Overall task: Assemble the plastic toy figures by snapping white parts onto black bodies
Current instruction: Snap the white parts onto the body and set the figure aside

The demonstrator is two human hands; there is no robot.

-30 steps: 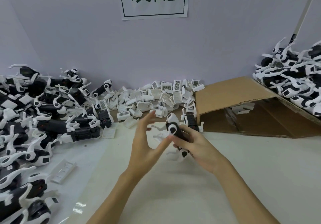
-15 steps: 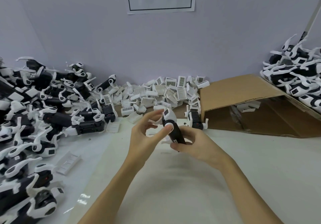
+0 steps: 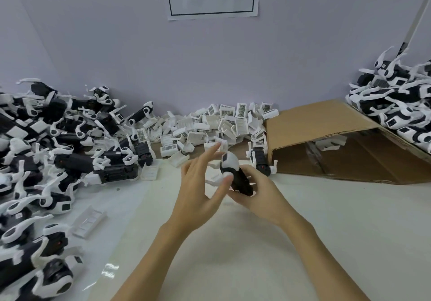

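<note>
My right hand (image 3: pixel 258 195) gripped the black toy (image 3: pixel 240 181) with its white part (image 3: pixel 229 164) above the table's (image 3: pixel 326 230) middle, while my left hand (image 3: pixel 198 198) had straight, spread fingers beside it.

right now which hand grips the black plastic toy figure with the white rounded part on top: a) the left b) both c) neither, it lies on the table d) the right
d: the right hand curls its fingers round the black plastic toy figure, while the left hand has straight fingers, only its thumb tip at the figure.
</note>
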